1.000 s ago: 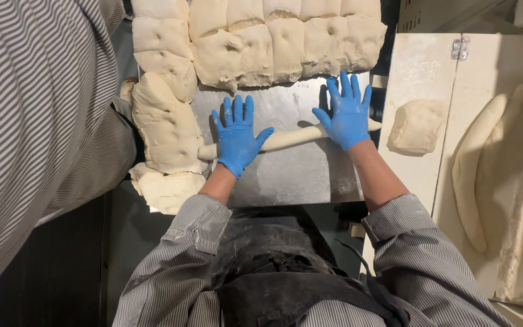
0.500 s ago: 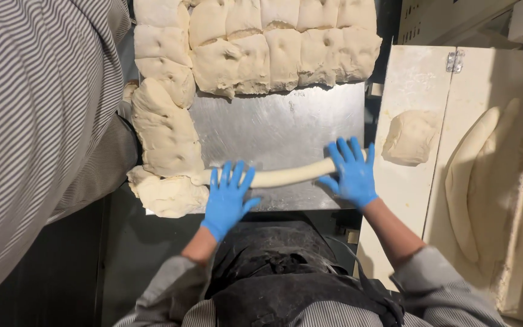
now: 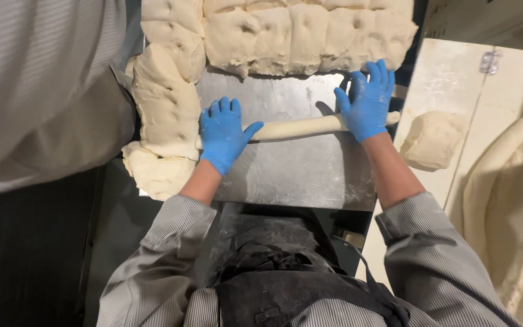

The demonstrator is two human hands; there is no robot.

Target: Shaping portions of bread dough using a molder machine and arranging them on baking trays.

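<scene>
Pale long dough rope [image 3: 301,127] is lying under both blue-gloved hands on the steel table [image 3: 298,175].
Left hand [image 3: 222,134] is pressing flat at its 9 o'clock end, right hand [image 3: 367,103] flat at 3 o'clock, gripping nothing.

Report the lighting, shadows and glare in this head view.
Head view: warm overhead light; dull glare on the steel table; soft shadows beside the left hand and right hand on the dough rope; floor at lower left nearly black; all sharp.

Left hand [image 3: 222,134], right hand [image 3: 367,103]: blue gloves. Dough rope [image 3: 301,127]: pale cream. Steel table [image 3: 301,172]: grey, flour-dusted. Sleeves [image 3: 158,260]: grey-white pinstripe. Apron [image 3: 279,284]: black.
</scene>
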